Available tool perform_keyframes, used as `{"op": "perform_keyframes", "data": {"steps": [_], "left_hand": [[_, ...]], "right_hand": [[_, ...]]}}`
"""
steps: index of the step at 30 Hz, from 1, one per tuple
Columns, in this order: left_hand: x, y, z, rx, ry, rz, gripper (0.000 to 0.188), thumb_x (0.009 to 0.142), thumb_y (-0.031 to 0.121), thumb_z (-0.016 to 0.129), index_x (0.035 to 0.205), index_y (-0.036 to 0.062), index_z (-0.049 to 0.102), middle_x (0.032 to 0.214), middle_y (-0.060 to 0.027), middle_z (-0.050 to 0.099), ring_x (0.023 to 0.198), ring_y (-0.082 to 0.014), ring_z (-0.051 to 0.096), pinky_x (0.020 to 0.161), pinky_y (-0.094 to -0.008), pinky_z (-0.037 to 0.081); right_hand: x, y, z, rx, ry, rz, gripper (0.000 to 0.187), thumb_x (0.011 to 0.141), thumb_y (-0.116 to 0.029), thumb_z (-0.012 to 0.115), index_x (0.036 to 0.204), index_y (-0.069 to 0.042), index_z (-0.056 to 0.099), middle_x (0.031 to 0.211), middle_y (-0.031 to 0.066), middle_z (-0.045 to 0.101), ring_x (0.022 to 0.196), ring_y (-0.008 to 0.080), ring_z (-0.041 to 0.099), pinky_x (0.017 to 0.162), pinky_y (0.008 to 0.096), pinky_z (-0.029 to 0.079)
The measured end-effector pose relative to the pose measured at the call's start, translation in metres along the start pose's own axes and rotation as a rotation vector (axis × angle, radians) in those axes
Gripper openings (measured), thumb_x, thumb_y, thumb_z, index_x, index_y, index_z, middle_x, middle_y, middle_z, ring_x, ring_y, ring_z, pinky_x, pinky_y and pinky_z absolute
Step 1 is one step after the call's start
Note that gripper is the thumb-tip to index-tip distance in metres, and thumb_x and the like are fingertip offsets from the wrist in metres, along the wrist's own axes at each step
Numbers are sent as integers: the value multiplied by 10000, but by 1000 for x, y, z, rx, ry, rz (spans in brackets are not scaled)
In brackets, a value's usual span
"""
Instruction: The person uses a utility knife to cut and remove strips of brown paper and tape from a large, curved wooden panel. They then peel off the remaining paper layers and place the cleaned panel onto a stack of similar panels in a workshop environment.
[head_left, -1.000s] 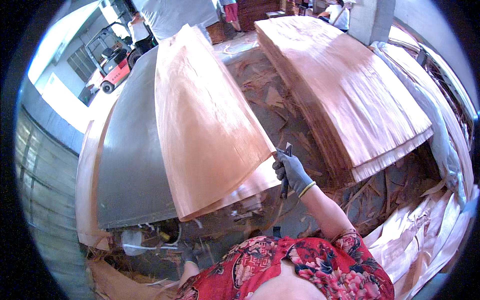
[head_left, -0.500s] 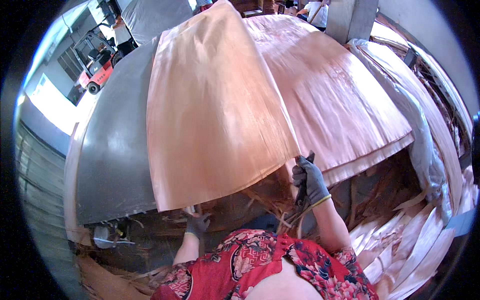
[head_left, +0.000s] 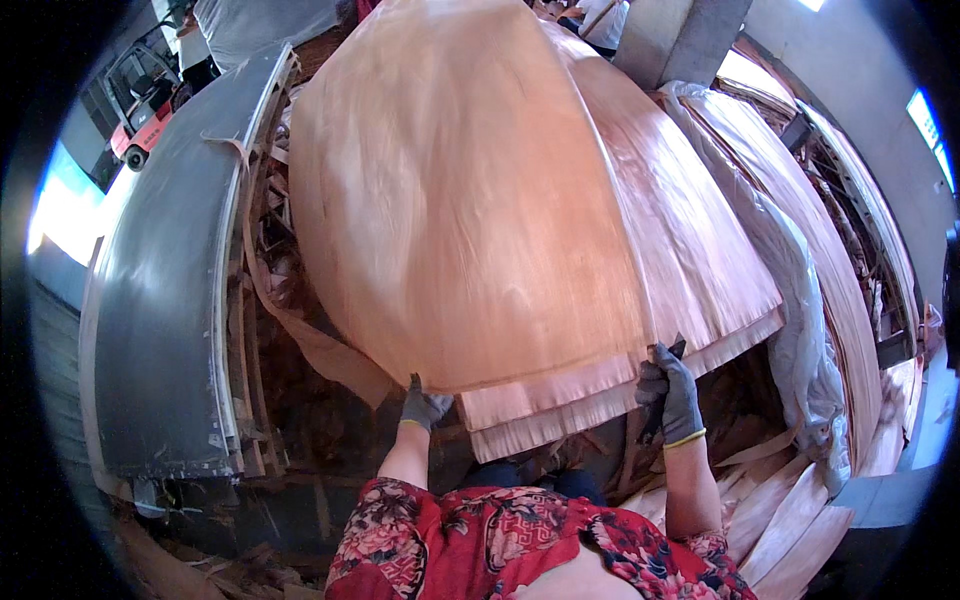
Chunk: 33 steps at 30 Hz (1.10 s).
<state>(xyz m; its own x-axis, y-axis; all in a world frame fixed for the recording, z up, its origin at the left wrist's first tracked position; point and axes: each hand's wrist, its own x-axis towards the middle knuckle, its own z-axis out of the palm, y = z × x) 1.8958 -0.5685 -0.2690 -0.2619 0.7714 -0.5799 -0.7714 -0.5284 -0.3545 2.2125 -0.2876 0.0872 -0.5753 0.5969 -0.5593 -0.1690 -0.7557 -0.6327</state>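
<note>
A large, thin orange-tan wood veneer sheet (head_left: 480,220) stretches away from me, its near edge raised between my hands. My left hand (head_left: 425,408), in a grey glove, is closed on the sheet's near left corner. My right hand (head_left: 672,392), gloved in grey with a yellow cuff, grips the near right corner. Dark pieces of something also show at that hand, but I cannot make out their kind. Beneath and to the right of the sheet lies a stack of pinkish veneer (head_left: 700,230), its ragged near edge showing below the held sheet.
A stack topped by a dark grey panel (head_left: 170,290) stands at the left. Plastic sheeting (head_left: 800,290) drapes along another veneer stack at the right, near a concrete pillar (head_left: 670,45). Veneer scraps (head_left: 790,530) litter the floor. A red forklift (head_left: 145,130) and people are farther back.
The held sheet has shifted right, off the dark panel and over the pinkish stack. Both hands have moved right relative to the stacks. A scrap-filled gap beside the panel now shows.
</note>
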Motion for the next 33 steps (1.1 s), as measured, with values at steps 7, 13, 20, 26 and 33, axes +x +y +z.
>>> {"op": "perform_keyframes", "data": {"steps": [7,13,20,26,33], "left_hand": [[40,-68,86,697,510,1136,456,775,190,634,1188,67,484,1136,-68,536,1025,-259,504,818,-443,451],[33,-203,146,903,306,1384,306,781,191,647,1025,27,561,1032,-81,571,866,-211,533,809,-314,418],[32,-278,141,1045,463,1546,220,799,147,635,960,11,573,911,-62,600,769,-176,529,744,-317,432],[53,-337,109,1010,366,1450,233,816,177,639,931,-16,577,863,-48,589,719,-154,499,675,-298,421],[114,-400,81,1202,389,1356,216,834,200,619,700,37,579,659,50,491,595,-79,397,534,-265,340]], "right_hand": [[73,-94,-110,-170,79,-111,123,870,-287,565,932,-184,539,553,-46,402,408,51,336,378,212,271],[113,-175,-202,-212,152,-160,154,848,-273,596,940,-174,522,551,-43,394,393,53,316,365,222,267],[120,-218,-261,-232,209,-173,350,854,-230,582,1181,-115,529,551,-36,420,391,67,338,369,222,285],[116,-251,-316,-344,262,-173,53,869,-227,561,886,-187,531,544,-42,420,371,61,342,351,215,286],[157,-307,-389,-451,389,-238,320,853,-207,570,1168,-151,568,527,-26,446,359,82,362,341,235,295]]}}
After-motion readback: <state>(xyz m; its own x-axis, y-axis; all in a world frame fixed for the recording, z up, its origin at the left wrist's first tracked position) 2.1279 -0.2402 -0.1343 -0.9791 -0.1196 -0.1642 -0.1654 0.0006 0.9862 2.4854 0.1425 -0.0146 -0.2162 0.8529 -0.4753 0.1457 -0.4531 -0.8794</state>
